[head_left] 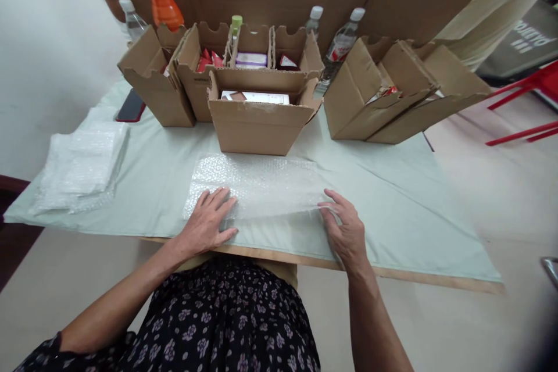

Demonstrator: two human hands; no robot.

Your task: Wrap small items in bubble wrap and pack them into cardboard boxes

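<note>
- Clear, rectangular bubble-wrap sheet (265, 183): flat on the pale green cloth-covered surface (405, 215)
- Left hand (211, 221): fingers spread over its left part
- Right hand (344, 224): pinching its right edge
- Brown open cardboard box (257, 128): just behind it

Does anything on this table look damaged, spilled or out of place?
No spill shows. Slightly untidy: the front box has a flap bent outward at its right end, and the pile of bubble wrap at the left has edges out of line.
</note>
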